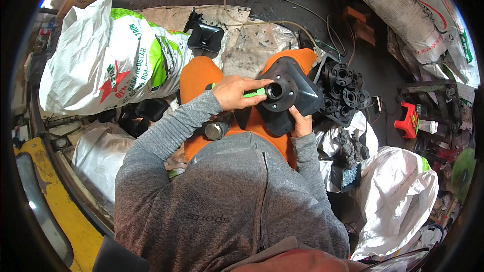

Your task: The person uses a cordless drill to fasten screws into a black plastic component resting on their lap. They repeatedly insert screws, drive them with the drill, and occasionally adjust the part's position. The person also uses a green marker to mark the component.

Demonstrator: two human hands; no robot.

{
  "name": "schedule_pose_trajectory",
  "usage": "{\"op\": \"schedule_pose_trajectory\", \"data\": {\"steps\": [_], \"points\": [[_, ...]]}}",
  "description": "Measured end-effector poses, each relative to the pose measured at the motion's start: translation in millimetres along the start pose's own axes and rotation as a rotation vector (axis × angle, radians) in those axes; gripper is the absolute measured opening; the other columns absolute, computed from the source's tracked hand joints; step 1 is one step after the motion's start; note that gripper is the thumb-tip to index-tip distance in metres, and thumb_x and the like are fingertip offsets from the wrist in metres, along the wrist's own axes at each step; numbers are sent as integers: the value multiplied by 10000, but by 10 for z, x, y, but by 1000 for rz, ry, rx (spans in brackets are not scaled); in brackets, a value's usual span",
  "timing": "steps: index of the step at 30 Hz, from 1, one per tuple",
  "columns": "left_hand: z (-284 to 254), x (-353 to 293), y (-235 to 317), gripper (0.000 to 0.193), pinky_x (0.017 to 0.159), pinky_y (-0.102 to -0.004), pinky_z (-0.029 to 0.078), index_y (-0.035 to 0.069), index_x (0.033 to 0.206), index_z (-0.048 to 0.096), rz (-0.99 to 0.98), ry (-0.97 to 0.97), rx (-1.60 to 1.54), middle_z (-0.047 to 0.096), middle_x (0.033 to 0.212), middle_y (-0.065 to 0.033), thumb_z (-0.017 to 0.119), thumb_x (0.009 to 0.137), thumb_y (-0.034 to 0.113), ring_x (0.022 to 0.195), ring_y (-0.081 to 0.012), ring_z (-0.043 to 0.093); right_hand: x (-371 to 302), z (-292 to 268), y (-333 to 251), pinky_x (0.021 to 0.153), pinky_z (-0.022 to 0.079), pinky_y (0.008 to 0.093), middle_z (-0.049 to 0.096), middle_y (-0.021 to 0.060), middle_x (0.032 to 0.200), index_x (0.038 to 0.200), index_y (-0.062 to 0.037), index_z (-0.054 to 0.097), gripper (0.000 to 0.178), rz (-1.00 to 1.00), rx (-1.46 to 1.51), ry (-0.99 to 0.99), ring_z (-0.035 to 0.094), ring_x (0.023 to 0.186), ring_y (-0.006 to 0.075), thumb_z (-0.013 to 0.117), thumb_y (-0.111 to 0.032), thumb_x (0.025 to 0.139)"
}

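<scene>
Cluttered floor surrounds; the left hand [233, 92] grips a green tool [255, 92] at the hub, the right hand [301, 123] steadies the black housing [290, 93] beneath.

on the orange lap [200, 75] the left hand [233, 92] grips a green tool [254, 92] touching the round hub of a black plastic housing [291, 93], the right hand [301, 123] steadies that housing's lower edge, a pile of black flanges [344, 92] lies just right of the housing, and a white printed sack [108, 58] lies well left of it.
</scene>
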State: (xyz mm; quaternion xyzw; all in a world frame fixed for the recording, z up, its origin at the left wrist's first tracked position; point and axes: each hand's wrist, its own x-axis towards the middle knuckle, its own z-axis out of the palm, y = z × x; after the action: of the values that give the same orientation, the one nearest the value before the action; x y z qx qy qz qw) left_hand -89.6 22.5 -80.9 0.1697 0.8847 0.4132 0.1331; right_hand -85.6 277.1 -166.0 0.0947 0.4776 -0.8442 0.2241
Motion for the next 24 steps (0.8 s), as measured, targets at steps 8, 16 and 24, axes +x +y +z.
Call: {"op": "schedule_pose_trajectory", "data": {"steps": [8, 16, 24], "points": [[12, 2, 216, 569, 672, -383, 544, 326, 1415, 417, 90, -163, 269, 681, 936, -86, 575, 882, 443, 791, -288, 670, 41, -331, -406, 966, 447, 339, 608, 72, 1155, 1251, -20, 515, 538, 239, -177, -176, 575, 1081, 198, 751, -96, 773], [-9, 153, 275, 553, 528, -375, 520, 321, 1400, 443, 215, -244, 419, 610, 775, -61, 579, 880, 451, 605, -252, 628, 525, -610, -603, 978, 443, 357, 630, 86, 1172, 1271, -7, 519, 535, 545, -330, -491, 581, 1103, 220, 739, -102, 792], [-177, 350, 265, 557, 494, -371, 488, 370, 1424, 399, 331, -387, 484, 556, 726, -57, 572, 894, 384, 514, -251, 572, 1199, -483, -502, 823, 504, 321, 669, 110, 1035, 1181, 11, 577, 528, 726, -659, -822, 645, 926, 183, 784, -219, 754]]}}
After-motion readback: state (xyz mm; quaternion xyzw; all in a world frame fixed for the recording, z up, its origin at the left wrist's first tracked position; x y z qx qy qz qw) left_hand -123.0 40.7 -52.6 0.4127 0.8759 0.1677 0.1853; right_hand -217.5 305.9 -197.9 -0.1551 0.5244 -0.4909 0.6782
